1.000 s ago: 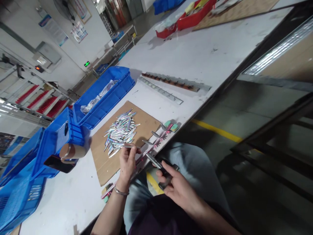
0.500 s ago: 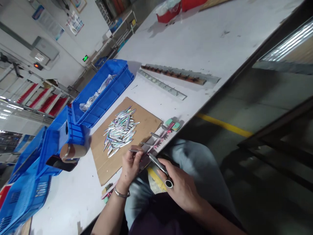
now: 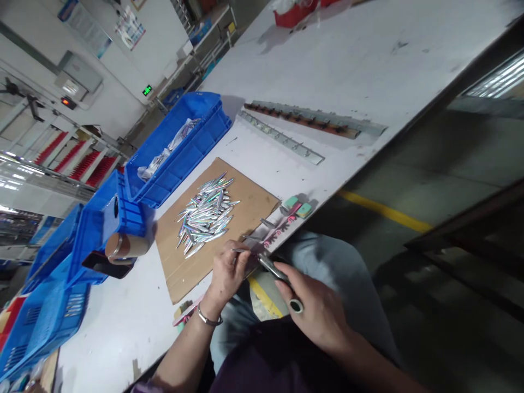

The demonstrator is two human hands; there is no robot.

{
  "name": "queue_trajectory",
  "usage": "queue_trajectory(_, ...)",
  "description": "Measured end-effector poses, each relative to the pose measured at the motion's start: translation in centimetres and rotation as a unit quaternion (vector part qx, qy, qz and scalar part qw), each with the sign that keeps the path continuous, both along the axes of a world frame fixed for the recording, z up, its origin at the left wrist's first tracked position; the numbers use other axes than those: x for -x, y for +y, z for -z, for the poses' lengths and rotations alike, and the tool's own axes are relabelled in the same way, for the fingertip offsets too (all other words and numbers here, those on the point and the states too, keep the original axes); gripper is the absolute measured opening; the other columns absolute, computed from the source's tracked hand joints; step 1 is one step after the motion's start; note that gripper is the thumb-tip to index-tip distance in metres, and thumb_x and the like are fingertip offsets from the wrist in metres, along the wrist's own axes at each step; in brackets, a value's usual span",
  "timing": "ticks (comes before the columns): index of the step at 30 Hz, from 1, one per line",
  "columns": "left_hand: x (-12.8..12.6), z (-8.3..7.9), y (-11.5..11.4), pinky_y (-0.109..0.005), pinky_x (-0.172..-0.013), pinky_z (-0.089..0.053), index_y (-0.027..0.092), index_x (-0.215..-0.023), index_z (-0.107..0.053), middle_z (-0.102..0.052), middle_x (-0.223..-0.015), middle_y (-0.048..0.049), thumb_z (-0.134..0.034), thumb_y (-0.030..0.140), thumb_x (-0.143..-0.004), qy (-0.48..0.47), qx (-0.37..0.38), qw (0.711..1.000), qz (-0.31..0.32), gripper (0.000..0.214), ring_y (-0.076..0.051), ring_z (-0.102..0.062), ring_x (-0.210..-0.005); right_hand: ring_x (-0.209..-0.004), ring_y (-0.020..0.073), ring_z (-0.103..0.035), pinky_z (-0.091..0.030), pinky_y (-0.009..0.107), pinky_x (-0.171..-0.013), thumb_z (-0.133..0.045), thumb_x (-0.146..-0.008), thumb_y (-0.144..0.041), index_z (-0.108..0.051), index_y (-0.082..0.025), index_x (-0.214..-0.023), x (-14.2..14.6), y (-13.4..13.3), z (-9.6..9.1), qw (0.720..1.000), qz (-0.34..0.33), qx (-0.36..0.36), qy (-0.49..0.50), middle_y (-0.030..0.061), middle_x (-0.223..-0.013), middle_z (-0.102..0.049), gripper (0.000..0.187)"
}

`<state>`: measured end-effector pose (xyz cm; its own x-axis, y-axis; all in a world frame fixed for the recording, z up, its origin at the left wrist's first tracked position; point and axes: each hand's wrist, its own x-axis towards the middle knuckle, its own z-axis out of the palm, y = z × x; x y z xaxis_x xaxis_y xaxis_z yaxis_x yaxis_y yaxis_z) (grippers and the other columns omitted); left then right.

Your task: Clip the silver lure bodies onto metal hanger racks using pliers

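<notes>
My left hand (image 3: 229,267) pinches a slim silver fish-shaped lure (image 3: 239,250) between thumb and fingertips at the table's front edge. My right hand (image 3: 315,300) wraps round a silver hand tool (image 3: 270,267) with a dark round end; its tip points at the lure, and I cannot tell whether they touch. Under and beyond the fingertips runs a narrow holder strip (image 3: 272,237) with pink clips and green end blocks (image 3: 303,209). Several slim lures stick out from it. A heap of shiny lures (image 3: 207,213) lies on a cardboard sheet (image 3: 176,278) beyond my left hand.
Blue crates (image 3: 180,158) line the far left side of the table (image 3: 110,338), one holding wrapped pieces. A brown-and-clear mug (image 3: 126,248) and a phone (image 3: 105,266) stand near them. Metal strips (image 3: 286,139) lie farther right, with a red bin (image 3: 292,16) at the back.
The whole scene has shifted slightly in view as the head moved. Both hands stay at the holder strip, still gripping the lure and the hand tool.
</notes>
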<state>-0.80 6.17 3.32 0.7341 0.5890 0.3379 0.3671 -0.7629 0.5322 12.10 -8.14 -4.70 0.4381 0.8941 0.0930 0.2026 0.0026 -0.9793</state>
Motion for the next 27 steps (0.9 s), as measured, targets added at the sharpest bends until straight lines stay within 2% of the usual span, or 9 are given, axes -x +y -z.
queue_trajectory(2, -0.1, 0.0, -0.1, -0.028, -0.075, -0.051, 0.019, -0.095, -0.066, -0.07, -0.086, -0.0055, -0.053, 0.028, -0.104, 0.004, 0.001, 1.0, -0.003, 0.019, -0.016, -0.066, -0.08, -0.074, 0.0229, -0.067, -0.045, 0.035, -0.072, -0.051, -0.099, -0.026, -0.067, -0.024, -0.125, -0.5, -0.4, -0.3, 0.976, 0.011, -0.008, -0.219, 0.0058, -0.082, -0.072, 0.03)
queue_trajectory(4, -0.1, 0.0, -0.1, -0.028, -0.074, -0.051, 0.019, -0.095, -0.066, -0.071, -0.087, -0.0061, -0.052, 0.029, -0.104, 0.007, 0.005, 1.0, -0.009, 0.02, -0.017, -0.067, -0.081, -0.071, 0.022, -0.065, -0.041, 0.036, -0.072, -0.048, -0.101, -0.022, -0.064, -0.021, -0.125, -0.5, -0.6, -0.5, 0.941, 0.025, -0.017, -0.337, 0.0047, -0.08, -0.07, 0.03)
queue_trajectory(9, -0.1, 0.2, 0.0, -0.028, -0.072, -0.051, 0.019, -0.095, -0.065, -0.07, -0.085, -0.006, -0.052, 0.03, -0.104, -0.007, 0.011, 1.0, -0.004, 0.02, -0.016, -0.066, -0.078, -0.072, 0.0198, -0.064, -0.037, 0.035, -0.071, -0.043, -0.105, -0.027, -0.058, -0.019, -0.126, 0.3, -1.2, -1.0, 0.918, 0.044, -0.029, -0.393, 0.0035, -0.082, -0.068, 0.027)
queue_trajectory(14, -0.1, 0.5, -0.1, -0.028, -0.072, -0.051, 0.019, -0.095, -0.066, -0.07, -0.083, -0.0058, -0.052, 0.032, -0.104, -0.008, 0.015, 1.0, -0.005, 0.021, -0.017, -0.066, -0.077, -0.068, 0.0205, -0.06, -0.035, 0.037, -0.072, -0.042, -0.103, -0.016, -0.057, -0.017, -0.127, 0.4, -1.5, -1.7, 0.877, 0.054, -0.018, -0.478, 0.0032, -0.076, -0.063, 0.028)
queue_trajectory(20, -0.1, 0.5, -0.5, -0.028, -0.074, -0.052, 0.019, -0.095, -0.066, -0.071, -0.084, -0.0064, -0.051, 0.033, -0.104, -0.014, 0.012, 1.0, -0.003, 0.023, -0.017, -0.067, -0.079, -0.066, 0.0219, -0.056, -0.035, 0.038, -0.069, -0.045, -0.098, -0.011, -0.061, -0.02, -0.125, -0.4, -1.5, -1.5, 0.861, 0.036, -0.015, -0.507, 0.0056, -0.074, -0.061, 0.032)
queue_trajectory(22, -0.1, 0.5, -0.5, -0.029, -0.075, -0.053, 0.019, -0.095, -0.066, -0.071, -0.085, -0.007, -0.05, 0.035, -0.105, -0.01, 0.011, 1.0, -0.007, 0.025, -0.018, -0.068, -0.08, -0.067, 0.0227, -0.056, -0.035, 0.039, -0.068, -0.045, -0.097, -0.01, -0.062, -0.021, -0.127, -0.8, -1.4, -1.1, 0.87, 0.022, -0.012, -0.493, 0.0073, -0.075, -0.063, 0.037)
queue_trajectory(24, -0.1, 0.6, -0.5, -0.03, -0.075, -0.053, 0.019, -0.095, -0.066, -0.071, -0.086, -0.0075, -0.048, 0.037, -0.105, -0.007, 0.014, 1.0, -0.01, 0.027, -0.019, -0.068, -0.081, -0.068, 0.0227, -0.057, -0.036, 0.038, -0.068, -0.046, -0.096, -0.012, -0.063, -0.023, -0.128, -1.0, -1.0, -0.5, 0.909, 0.003, -0.007, -0.416, 0.0083, -0.078, -0.065, 0.037)
queue_trajectory(26, 0.0, 0.6, -0.4, -0.03, -0.075, -0.053, 0.019, -0.094, -0.066, -0.072, -0.086, -0.0075, -0.048, 0.037, -0.105, -0.005, 0.018, 1.0, -0.011, 0.028, -0.019, -0.068, -0.08, -0.069, 0.022, -0.058, -0.038, 0.037, -0.065, -0.051, -0.096, -0.022, -0.064, -0.025, -0.125, -0.8, -0.6, 0.0, 0.97, -0.021, 0.009, -0.242, 0.0076, -0.081, -0.067, 0.031)
queue_trajectory(27, 0.0, 0.6, -0.4, -0.03, -0.076, -0.053, 0.019, -0.094, -0.066, -0.072, -0.086, -0.0075, -0.048, 0.037, -0.105, -0.005, 0.019, 1.0, -0.011, 0.028, -0.019, -0.068, -0.08, -0.066, 0.0209, -0.058, -0.038, 0.035, -0.063, -0.053, -0.096, -0.029, -0.063, -0.026, -0.122, -0.6, -0.3, 0.2, 0.993, -0.033, 0.022, -0.113, 0.0058, -0.08, -0.067, 0.028)
